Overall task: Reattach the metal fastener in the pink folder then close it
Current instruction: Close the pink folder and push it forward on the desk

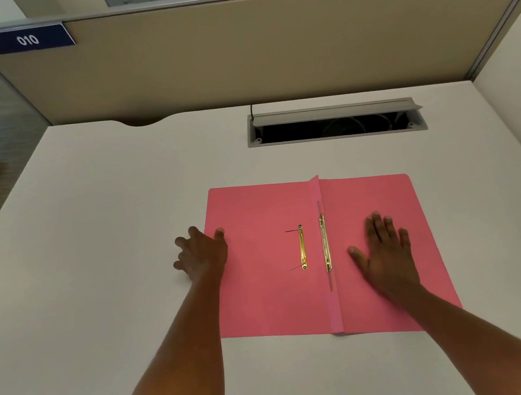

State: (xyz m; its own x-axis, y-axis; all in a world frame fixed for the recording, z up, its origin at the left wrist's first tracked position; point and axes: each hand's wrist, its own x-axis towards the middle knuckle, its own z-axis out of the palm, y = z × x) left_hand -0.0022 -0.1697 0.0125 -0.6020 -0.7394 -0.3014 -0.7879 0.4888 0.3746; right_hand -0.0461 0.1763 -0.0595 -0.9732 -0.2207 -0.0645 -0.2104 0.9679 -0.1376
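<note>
Two brass pieces lie inside the open pink folder point(264, 266) on the bench point(86, 245): the loose fastener bar point(302, 247) on the left flap, the fixed strip point(325, 243) at the spine. Both hands are empty and spread; the left hand point(201, 254) touches the flap edge, the right hand point(385, 250) presses the right flap flat. I would keep that pressure, pinch the bar and align it with the strip before sliding it on.

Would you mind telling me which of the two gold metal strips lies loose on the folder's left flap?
The shorter strip, with two thin prongs pointing left; the longer strip sits along the centre fold.
</note>
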